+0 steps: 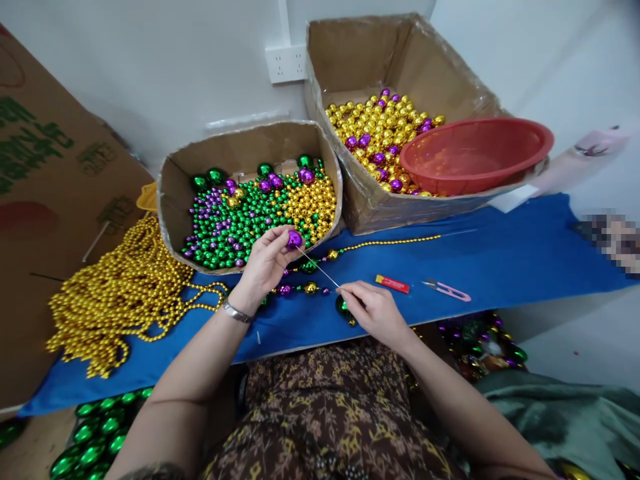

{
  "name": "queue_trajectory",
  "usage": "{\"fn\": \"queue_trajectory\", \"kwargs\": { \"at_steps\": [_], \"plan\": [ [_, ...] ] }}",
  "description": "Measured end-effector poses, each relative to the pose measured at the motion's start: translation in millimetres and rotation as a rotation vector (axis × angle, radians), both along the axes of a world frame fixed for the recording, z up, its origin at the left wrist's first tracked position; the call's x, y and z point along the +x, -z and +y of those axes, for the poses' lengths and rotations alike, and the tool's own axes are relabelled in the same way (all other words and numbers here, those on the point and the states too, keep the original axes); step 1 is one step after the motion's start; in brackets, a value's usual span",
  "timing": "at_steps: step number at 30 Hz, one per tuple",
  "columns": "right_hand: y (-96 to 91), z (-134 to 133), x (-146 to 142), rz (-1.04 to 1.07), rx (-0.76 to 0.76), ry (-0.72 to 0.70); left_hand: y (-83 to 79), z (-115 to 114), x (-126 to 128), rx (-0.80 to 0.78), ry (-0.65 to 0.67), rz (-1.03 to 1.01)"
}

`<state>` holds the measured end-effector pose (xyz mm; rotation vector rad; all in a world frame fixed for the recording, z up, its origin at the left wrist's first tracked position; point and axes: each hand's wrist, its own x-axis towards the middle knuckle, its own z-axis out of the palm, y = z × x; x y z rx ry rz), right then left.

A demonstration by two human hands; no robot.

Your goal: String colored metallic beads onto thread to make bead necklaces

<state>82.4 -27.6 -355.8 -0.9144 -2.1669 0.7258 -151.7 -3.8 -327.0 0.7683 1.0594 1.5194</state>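
Observation:
Between the thumb and fingers of my left hand (270, 260) is a shiny purple bead (294, 240), just over the near rim of the smaller box. My right hand (373, 310) pinches a long thin needle (320, 269), which slants up to the bead; whether its tip is inside the hole I cannot tell. Under and beside my hands, a strand of mixed beads (310, 288) in purple, green and gold lies on the blue cloth (500, 267). A green bead (343, 305) is partly hidden by my right hand. Behind them stretches a fine gold bead chain (390, 243).
The smaller cardboard box (167, 200) contains loose green, purple and gold beads. In the taller box (370, 213) are gold and purple ones, with a red basin (545, 143) resting inside. Gold bead chains (120, 287) pile up left. A lighter (393, 284) and pink thread snips (447, 290) lie right.

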Motion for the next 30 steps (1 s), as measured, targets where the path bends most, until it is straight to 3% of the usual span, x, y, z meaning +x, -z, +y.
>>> {"fn": "queue_trajectory", "kwargs": {
  "at_steps": [4, 11, 18, 24, 30],
  "plan": [
    [-0.4, 0, 0, -0.024, 0.005, 0.01, 0.5, -3, 1, 0.043, -0.002, 0.018],
    [-2.3, -4, -6, -0.045, 0.008, 0.045, 12.9, -13, 16, 0.212, -0.076, 0.245],
    [2.2, -5, -4, -0.026, 0.038, 0.022, 15.4, -20, 22, 0.078, -0.065, 0.082],
    [11.2, -5, -4, -0.052, 0.105, 0.024, 18.5, -25, 24, 0.056, -0.116, 0.069],
    [12.5, -5, -8, -0.052, 0.134, 0.025, 23.9, -33, 31, 0.039, -0.053, 0.068]
  ]
}}
